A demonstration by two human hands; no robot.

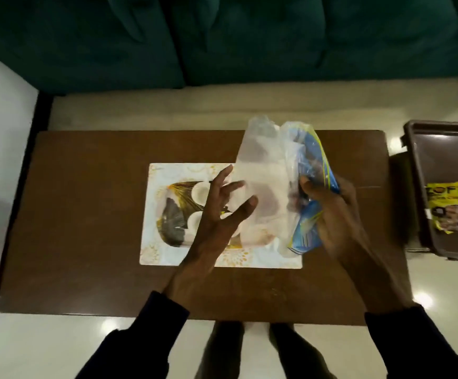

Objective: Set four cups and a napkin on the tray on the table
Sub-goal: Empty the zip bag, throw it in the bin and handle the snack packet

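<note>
A white patterned tray (154, 242) lies in the middle of the brown table (85, 187). White cups (199, 191) stand on it, partly hidden by my hands. My right hand (331, 212) grips a blue and yellow plastic packet (314, 160) above the tray's right side. A thin white napkin (260, 187) hangs out of the packet over the tray. My left hand (222, 212) hovers with fingers spread just left of the napkin, its fingertips at the napkin's edge; whether they touch it I cannot tell.
A brown plastic bin (427, 149) stands on the floor right of the table, with a yellow packet (455, 206) inside. A dark green sofa (222, 36) runs along the far side. Glossy white floor surrounds the table.
</note>
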